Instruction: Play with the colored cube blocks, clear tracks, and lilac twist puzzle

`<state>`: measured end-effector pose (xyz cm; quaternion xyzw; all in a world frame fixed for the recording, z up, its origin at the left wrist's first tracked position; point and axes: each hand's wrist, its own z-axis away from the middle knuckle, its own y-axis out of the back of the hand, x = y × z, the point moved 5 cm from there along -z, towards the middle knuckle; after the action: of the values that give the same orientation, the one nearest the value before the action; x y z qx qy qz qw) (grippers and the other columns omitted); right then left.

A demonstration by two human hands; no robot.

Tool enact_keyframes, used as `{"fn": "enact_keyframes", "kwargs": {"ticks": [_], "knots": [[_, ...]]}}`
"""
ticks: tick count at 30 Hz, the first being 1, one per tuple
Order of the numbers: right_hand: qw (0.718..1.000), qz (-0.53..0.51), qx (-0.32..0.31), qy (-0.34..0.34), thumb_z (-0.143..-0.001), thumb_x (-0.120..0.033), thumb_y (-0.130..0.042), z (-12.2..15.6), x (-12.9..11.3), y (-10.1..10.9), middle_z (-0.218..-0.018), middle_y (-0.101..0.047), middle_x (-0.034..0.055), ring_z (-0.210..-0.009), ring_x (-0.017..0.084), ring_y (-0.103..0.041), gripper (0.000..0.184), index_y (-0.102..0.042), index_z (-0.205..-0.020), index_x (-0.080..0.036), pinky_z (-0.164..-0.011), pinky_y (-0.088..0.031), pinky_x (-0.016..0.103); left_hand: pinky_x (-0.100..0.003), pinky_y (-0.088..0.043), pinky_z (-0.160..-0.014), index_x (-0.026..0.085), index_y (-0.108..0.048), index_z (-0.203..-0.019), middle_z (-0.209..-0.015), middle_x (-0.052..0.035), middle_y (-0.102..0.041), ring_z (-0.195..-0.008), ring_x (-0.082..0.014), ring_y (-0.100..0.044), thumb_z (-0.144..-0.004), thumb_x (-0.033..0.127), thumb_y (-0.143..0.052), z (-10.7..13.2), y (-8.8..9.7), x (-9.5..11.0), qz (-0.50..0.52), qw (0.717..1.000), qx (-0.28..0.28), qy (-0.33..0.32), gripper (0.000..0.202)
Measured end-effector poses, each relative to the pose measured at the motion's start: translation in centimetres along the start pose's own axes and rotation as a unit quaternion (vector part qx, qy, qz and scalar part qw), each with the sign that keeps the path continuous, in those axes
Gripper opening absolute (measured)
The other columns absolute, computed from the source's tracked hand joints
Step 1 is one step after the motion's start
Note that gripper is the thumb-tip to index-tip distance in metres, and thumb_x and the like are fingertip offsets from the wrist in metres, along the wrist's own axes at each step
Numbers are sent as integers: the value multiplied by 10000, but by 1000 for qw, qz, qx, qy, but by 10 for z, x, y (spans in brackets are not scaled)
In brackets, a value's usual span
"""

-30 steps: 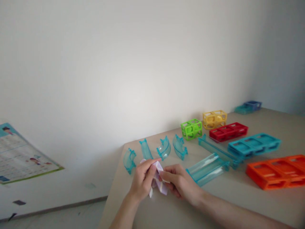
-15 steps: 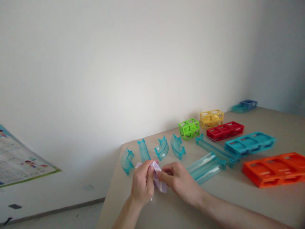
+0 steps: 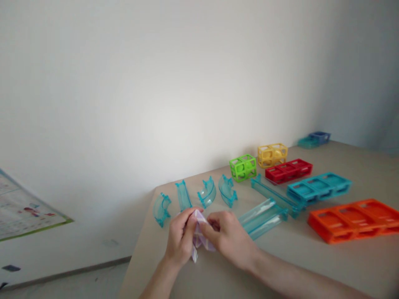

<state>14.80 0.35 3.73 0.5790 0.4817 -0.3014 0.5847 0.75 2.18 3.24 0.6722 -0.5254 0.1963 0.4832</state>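
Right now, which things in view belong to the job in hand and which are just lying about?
In hand:
lilac striped piece (cloth or paper, can't tell), held by left hand and right hand

Apparently just lying about, in neither hand:
translucent blue curved tracks, straight tracks
lime-green frame, yellow frame, red frame, teal frame, orange frame, far blue frame

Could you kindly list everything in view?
table: one, beige, lower right
wall: one, white, behind
floor: one, grey, lower left
poster: one, white, lower left
dark patches: two, lower left
striped sheet: one, pale purple, lower middle
curved tracks: three, blue, table's left
short track: one, blue, among them
long tracks: at least two, blue, table centre
blocks: five, green, yellow, red, blue, orange, towards the right
box: one, dark blue, far corner
teal piece: at least one, beside box
left hand: one, bare, on sheet
right hand: one, bare, on sheet
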Motion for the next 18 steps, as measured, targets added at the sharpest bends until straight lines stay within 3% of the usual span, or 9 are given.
{"fn": "enact_keyframes", "kwargs": {"ticks": [6, 10, 18], "knots": [[993, -102, -59, -16, -909, -464, -424, -1, 12, -12, -553, -379, -33, -527, 94, -328, 430, -491, -609, -164, -464, -201, 223, -233, -444, -622, 138, -676, -1018, -847, -66, -647, -719, -153, -572, -892, 424, -509, 0, -4, -18, 184, 978, 25, 99, 355], [987, -131, -90, -2, -919, -471, -425, 0, 10, -15, -575, -376, -40, -527, 90, -315, 401, -493, -668, -166, -464, -197, 218, -213, -415, -546, 155, -668, -1028, -791, -39, -583, -639, -118, -523, -893, 440, -501, -1, -11, -19, 256, 960, 16, 117, 357], [978, -165, -118, 38, -915, -470, -435, -1, 7, -16, -601, -361, -38, -546, 89, -298, 396, -476, -673, -160, -486, -215, 223, -229, -421, -584, 141, -680, -986, -845, -59, -612, -696, -138, -544, -884, 434, -519, 0, -6, -21, 198, 977, 46, 58, 350]]}}
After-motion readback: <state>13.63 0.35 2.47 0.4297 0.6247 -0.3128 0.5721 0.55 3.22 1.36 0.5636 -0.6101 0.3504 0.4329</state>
